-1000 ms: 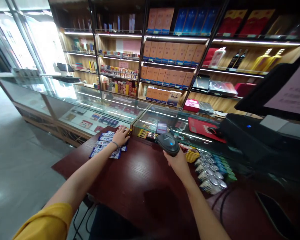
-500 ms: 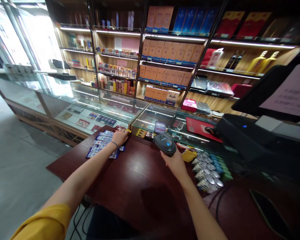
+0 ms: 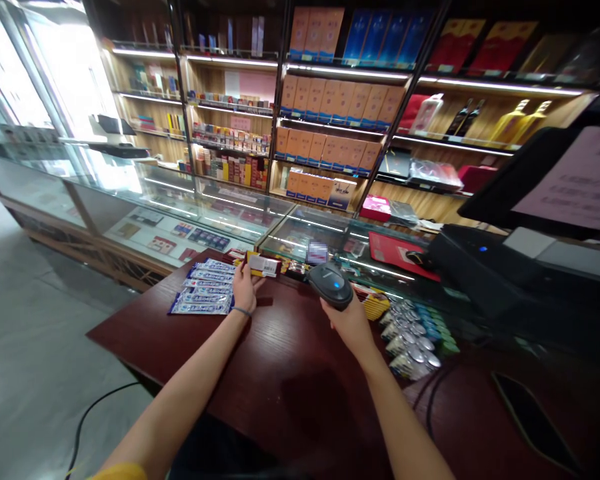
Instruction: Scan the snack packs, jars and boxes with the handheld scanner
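Observation:
My left hand is closed on a small yellow and dark red packet, held up off the table with its white barcode label showing. Below and left of that hand, several blue and white wrapped packs lie in an overlapping row. A few red packets lie just behind them. In my right hand is a black barcode scanner with a blue light on top, its head pointing away from me and to the left. The scanner and the packet are apart.
Right of the scanner lie yellow striped packets, several silver-topped items and blue and green packs. A phone rests on the dark red table. A glass display counter borders the far side; a black monitor stands right.
My left hand has picked up the yellow and red packet from the table's back edge and turned it label-up, moving right towards the scanner. The right hand has barely moved.

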A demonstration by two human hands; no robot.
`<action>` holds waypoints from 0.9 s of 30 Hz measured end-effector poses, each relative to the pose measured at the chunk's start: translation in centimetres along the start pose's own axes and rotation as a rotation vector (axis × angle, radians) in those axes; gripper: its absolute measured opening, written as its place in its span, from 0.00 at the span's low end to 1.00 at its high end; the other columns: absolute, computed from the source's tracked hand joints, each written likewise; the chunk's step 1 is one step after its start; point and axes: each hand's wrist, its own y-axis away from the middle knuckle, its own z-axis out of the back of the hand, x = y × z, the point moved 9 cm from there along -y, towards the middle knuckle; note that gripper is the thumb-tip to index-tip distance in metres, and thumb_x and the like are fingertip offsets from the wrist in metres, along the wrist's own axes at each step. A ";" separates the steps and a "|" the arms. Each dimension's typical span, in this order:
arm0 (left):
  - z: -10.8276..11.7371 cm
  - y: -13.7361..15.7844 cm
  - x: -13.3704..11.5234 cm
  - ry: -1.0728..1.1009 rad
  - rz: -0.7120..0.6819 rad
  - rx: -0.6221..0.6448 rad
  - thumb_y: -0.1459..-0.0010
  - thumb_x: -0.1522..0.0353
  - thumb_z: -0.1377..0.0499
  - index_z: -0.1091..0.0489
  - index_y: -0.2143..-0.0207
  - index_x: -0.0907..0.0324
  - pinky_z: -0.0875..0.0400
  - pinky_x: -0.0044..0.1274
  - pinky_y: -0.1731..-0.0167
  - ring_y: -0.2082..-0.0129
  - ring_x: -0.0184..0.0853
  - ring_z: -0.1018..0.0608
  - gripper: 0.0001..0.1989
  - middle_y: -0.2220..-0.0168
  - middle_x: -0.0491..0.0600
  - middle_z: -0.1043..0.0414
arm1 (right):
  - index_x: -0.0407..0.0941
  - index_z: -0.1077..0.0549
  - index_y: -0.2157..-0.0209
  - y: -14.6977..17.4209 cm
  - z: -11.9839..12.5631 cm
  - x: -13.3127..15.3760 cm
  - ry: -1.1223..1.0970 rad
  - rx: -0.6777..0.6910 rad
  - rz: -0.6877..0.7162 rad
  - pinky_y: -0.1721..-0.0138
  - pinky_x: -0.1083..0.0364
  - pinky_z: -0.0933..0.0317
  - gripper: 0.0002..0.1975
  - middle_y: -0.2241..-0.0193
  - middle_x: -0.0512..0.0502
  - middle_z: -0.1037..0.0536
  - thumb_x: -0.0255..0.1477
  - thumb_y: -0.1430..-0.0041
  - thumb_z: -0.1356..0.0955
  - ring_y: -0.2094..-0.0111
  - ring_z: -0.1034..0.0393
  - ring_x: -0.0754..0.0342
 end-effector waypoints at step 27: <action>-0.6 2.1 1.5 0.368 0.156 0.069 0.44 0.73 0.36 0.35 0.49 0.50 0.26 0.41 0.47 0.58 0.33 0.19 0.22 0.53 0.46 0.24 | 0.52 0.32 0.54 0.6 -2.3 0.0 0.311 0.249 -0.077 0.63 0.52 0.34 0.19 0.63 0.48 0.18 0.32 0.48 0.28 0.59 0.21 0.42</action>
